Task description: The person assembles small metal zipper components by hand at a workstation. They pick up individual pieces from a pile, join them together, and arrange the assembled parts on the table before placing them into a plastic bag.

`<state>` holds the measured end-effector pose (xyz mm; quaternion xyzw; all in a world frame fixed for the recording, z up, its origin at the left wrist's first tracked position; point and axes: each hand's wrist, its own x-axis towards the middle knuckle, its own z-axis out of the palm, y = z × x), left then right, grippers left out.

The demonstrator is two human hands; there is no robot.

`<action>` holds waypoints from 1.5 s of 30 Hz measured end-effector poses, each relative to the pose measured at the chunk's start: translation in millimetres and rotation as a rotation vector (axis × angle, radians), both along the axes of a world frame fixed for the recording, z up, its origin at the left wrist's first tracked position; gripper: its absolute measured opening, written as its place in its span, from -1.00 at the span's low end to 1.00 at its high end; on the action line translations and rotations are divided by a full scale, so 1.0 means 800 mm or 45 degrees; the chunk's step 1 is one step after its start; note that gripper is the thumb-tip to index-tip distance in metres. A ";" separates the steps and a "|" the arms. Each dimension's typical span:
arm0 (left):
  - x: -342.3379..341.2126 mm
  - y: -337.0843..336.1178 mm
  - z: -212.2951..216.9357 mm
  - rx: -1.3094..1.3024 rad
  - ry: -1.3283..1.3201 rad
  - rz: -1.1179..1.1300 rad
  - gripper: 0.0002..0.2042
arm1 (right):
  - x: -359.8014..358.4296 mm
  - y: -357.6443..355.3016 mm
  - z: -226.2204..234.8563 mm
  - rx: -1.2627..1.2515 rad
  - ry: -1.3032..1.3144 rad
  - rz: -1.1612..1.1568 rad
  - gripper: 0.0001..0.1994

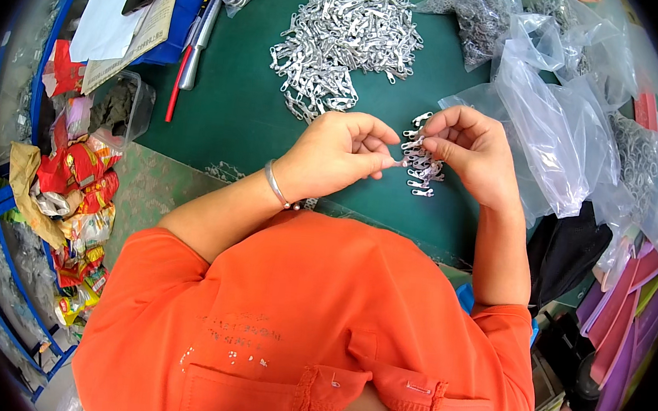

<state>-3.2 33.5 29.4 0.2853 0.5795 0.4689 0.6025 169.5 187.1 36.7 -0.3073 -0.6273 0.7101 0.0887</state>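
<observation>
Pinching a hanging stack of small silver zipper pulls [422, 160] in the curled right hand [468, 151], fingertips closed at its upper end above the green table mat [228, 112]. Bringing one more pull [396, 164] to that stack, nipped between thumb and forefinger of the mostly closed left hand [337, 156], steel bangle [278, 187] at its wrist. Judging by the short stack, barely started: a big loose heap of pulls [350, 41] waiting farther back, plus clear plastic bags [559, 123] of them on the right. Shiny, thin, tangled-looking metal pieces.
</observation>
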 end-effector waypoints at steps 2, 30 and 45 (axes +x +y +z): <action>0.001 0.001 0.002 -0.025 -0.058 -0.018 -0.81 | 0.002 -0.001 -0.001 -0.068 0.053 0.036 -0.87; -0.032 -0.023 0.002 0.044 0.667 0.097 -0.96 | -0.034 -0.017 -0.005 1.151 0.103 0.026 -0.90; 0.002 -0.031 0.000 0.090 0.235 0.010 -0.92 | 0.009 -0.074 -0.003 0.395 0.001 0.123 -0.91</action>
